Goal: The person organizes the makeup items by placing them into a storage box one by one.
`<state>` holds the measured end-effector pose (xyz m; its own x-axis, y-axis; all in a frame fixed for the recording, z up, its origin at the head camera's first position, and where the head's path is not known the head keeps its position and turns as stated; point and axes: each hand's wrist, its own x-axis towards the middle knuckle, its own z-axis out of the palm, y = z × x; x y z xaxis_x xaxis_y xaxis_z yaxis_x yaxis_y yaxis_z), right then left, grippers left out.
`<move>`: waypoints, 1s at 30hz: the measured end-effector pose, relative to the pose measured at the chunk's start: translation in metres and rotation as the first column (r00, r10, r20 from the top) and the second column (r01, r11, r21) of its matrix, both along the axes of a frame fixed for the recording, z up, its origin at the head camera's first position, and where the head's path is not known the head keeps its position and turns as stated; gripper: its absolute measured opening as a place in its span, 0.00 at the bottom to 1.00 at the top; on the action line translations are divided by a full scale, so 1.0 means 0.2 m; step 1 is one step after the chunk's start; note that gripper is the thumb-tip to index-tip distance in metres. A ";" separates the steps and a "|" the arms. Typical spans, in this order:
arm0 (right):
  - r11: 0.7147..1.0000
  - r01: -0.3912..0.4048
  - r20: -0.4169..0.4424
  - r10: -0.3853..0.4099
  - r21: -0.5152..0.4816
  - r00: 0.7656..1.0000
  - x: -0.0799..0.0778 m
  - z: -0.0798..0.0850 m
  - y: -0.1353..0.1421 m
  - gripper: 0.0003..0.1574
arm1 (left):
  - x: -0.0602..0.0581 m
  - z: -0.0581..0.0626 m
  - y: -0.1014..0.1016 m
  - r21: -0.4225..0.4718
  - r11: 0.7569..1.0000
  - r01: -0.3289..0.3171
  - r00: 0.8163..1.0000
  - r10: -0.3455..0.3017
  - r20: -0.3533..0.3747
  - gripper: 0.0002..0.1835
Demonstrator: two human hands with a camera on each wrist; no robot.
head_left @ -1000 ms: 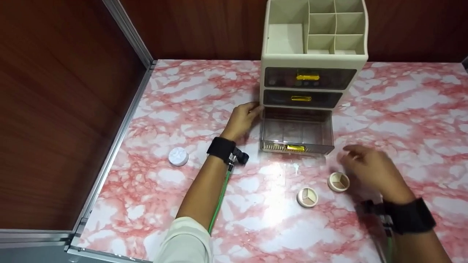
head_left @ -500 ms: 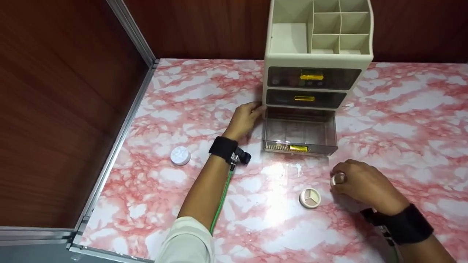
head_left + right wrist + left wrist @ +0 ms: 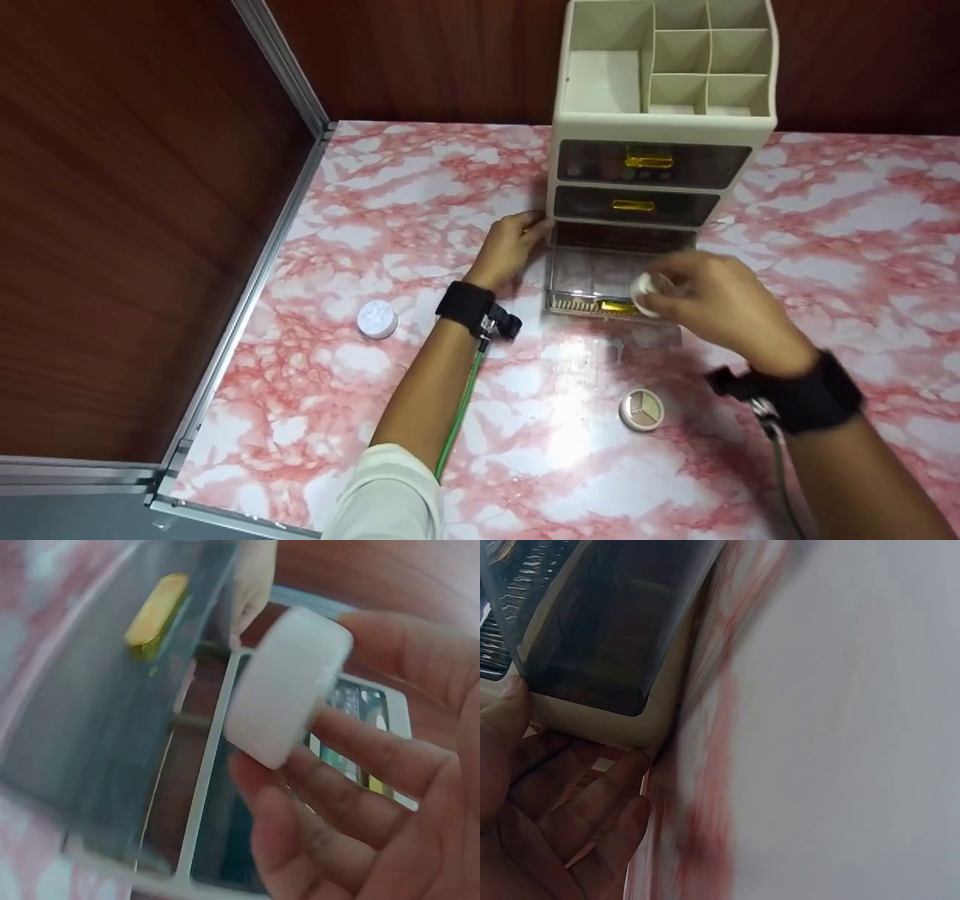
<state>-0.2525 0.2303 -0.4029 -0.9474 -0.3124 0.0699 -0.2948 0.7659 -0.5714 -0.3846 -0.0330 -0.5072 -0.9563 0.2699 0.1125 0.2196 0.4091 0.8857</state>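
Note:
A cream drawer organizer (image 3: 664,129) stands at the back, its clear bottom drawer (image 3: 585,274) pulled out. My left hand (image 3: 508,246) holds its left front edge; in the left wrist view the thumb lies on the front frame (image 3: 592,718) and the fingers touch the side. My right hand (image 3: 720,300) pinches a small round white makeup pot (image 3: 289,686) between thumb and fingers, tilted on edge over the drawer's right front part. A second round pot with a three-part palette (image 3: 642,410) lies on the table in front.
A round pot with a pale marbled top (image 3: 377,319) lies left of my left forearm. Two shut drawers with gold handles (image 3: 648,161) sit above the pulled-out one. Dark wood panels (image 3: 420,60) border the pink-and-white marbled table (image 3: 420,187).
My right hand has picked up the right-hand pot from the table and moved it up and left, over the drawer. The left hand stays at the organizer's edge.

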 end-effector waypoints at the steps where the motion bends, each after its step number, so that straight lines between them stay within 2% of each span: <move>1: 1.000 0.004 -0.009 -0.004 -0.007 1.000 -0.03 0.00 -0.03 0.17 | 0.00 0.00 0.00 -0.008 1.000 0.001 1.000 -0.001 -0.005 0.23; 6: 1.000 0.025 -0.044 -0.025 0.018 0.999 -0.14 -0.04 -0.15 0.20 | 0.00 -0.01 0.00 -0.050 0.999 0.017 0.999 -0.020 -0.049 0.22; 9: 0.999 0.030 -0.059 -0.027 0.041 0.998 -0.19 -0.08 -0.21 0.20 | 0.00 -0.01 0.00 -0.053 0.998 0.016 0.999 -0.018 -0.047 0.22; 13: 0.998 0.033 -0.057 -0.030 0.059 0.998 -0.23 -0.11 -0.28 0.22 | 0.00 -0.01 -0.01 -0.033 0.999 0.006 1.000 -0.007 -0.028 0.22; 20: 0.995 -0.011 -0.099 0.021 0.102 0.995 -0.28 -0.19 -0.36 0.17 | 0.00 -0.01 0.00 -0.005 1.000 0.010 1.000 -0.010 -0.007 0.22; 30: 0.990 -0.031 -0.003 0.032 0.136 0.999 -0.33 -0.28 -0.41 0.18 | -0.01 -0.01 -0.01 -0.024 1.000 0.005 1.000 -0.005 -0.011 0.23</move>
<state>-0.3176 0.1478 -0.4597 -0.9366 -0.3491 0.0292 -0.3225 0.8266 -0.4611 -0.3856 -0.0340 -0.5089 -0.9537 0.2772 0.1165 0.2313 0.4287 0.8734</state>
